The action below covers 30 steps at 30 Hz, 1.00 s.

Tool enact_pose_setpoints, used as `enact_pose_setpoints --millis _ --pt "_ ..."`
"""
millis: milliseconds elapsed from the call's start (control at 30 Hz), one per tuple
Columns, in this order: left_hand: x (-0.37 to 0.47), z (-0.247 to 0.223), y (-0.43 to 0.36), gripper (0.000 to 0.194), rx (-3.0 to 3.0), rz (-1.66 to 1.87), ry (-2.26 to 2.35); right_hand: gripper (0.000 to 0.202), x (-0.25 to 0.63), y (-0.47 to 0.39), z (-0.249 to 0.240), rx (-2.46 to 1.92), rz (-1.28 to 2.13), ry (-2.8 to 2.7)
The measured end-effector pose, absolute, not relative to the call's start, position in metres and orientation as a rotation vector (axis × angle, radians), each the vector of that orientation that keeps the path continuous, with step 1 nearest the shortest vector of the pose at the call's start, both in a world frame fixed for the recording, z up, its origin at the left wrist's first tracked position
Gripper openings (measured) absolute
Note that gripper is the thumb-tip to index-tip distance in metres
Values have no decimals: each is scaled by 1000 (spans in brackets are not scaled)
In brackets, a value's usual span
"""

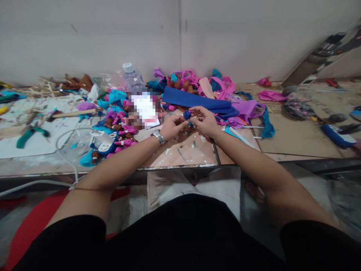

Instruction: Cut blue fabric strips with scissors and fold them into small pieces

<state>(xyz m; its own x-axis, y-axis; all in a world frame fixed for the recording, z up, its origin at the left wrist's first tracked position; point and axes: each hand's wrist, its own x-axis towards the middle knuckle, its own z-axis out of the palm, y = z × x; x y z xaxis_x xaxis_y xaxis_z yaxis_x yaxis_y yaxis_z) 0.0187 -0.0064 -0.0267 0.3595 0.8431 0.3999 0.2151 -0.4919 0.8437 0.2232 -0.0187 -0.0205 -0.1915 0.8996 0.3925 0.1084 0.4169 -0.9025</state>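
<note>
A small dark blue ball-shaped piece (187,114) is held up between my two hands over the table. My left hand (172,127), with a metal watch on its wrist, pinches it from the left. From the right, my right hand (205,121) closes its fingers and thumb round it. Something teal shows just below the ball, too small to make out. Behind my hands lies a long folded blue strip (194,100), with purple strips (246,110) to its right. A lit phone (146,109) is left of my left hand.
A clear bottle (133,77) stands behind the phone. Coloured pieces (124,130) are heaped at the left, near a white cable (66,131). Green-handled pliers (32,136) and a wooden-handled tool (73,113) lie farther left. Cardboard (293,131) covers the right side; the table edge (180,167) runs in front.
</note>
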Motion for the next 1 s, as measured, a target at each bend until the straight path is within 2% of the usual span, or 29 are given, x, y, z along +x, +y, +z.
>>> enact_pose_setpoints --millis 1000 --pt "17 -30 -3 53 1775 990 828 40 226 -16 -19 -946 869 -1587"
